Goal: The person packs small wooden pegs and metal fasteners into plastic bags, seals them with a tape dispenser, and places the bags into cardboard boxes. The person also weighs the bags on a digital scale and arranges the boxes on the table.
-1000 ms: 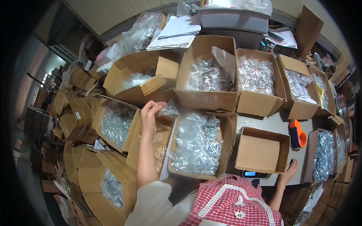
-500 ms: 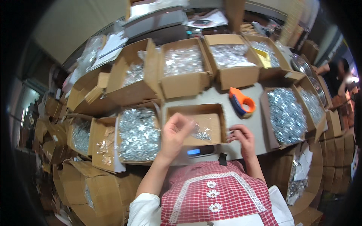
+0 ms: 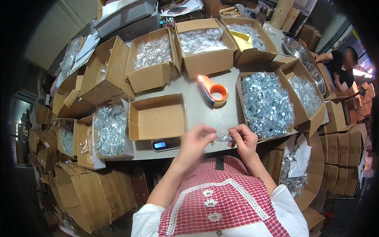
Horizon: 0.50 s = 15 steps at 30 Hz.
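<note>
A small clear plastic bag with shiny metal parts in its lower right lies stretched between my two hands, just above the table's near edge. My left hand pinches its left side between thumb and fingers. At the other side, my right hand has its thumb and fingertips closed on the bag. To the left of my hands, a shallow cardboard box sits on a small scale with a lit blue display; the box's bare brown bottom shows.
Boxes of bagged metal parts surround the table, including a full box at right and another at left. An orange tape dispenser lies beyond my hands. A person is at the far right.
The small bag has left the shallow box and is now between my hands. My left hand has moved from over the box to the right. The whole view has swung right.
</note>
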### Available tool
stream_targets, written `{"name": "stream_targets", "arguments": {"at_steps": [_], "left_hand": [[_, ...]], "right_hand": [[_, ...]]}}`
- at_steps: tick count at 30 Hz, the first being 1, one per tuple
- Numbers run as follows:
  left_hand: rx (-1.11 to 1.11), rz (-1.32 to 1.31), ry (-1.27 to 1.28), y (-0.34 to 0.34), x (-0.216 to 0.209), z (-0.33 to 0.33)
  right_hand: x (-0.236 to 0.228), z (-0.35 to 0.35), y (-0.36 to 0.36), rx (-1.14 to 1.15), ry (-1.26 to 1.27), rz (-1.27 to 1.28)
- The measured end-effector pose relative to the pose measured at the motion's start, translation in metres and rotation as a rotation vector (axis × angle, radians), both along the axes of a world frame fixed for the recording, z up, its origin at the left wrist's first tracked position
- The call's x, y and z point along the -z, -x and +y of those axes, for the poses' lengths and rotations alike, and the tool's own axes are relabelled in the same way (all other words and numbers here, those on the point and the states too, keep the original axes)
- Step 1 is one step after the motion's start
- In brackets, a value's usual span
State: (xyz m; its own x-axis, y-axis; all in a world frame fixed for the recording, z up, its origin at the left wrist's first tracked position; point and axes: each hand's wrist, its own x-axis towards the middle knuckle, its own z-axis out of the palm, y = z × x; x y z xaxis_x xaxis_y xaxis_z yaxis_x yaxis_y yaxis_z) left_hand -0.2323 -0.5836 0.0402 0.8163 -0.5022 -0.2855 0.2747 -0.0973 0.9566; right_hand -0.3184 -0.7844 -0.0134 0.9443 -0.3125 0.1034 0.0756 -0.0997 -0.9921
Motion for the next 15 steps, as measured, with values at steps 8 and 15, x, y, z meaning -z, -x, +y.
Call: {"name": "stream_targets", "arguments": {"at_steps": [8,15], "left_hand": [[-0.061,-0.154,-0.051,0.0,0.003,0.008],[-0.045,-0.077,0.15,-0.022,0.023,0.027]], "right_hand": [[-0.011,0.011,-0.003,0.052,-0.215,0.131],[-0.009,0.031,-0.014,-0.122,-0.562,0.266]]}}
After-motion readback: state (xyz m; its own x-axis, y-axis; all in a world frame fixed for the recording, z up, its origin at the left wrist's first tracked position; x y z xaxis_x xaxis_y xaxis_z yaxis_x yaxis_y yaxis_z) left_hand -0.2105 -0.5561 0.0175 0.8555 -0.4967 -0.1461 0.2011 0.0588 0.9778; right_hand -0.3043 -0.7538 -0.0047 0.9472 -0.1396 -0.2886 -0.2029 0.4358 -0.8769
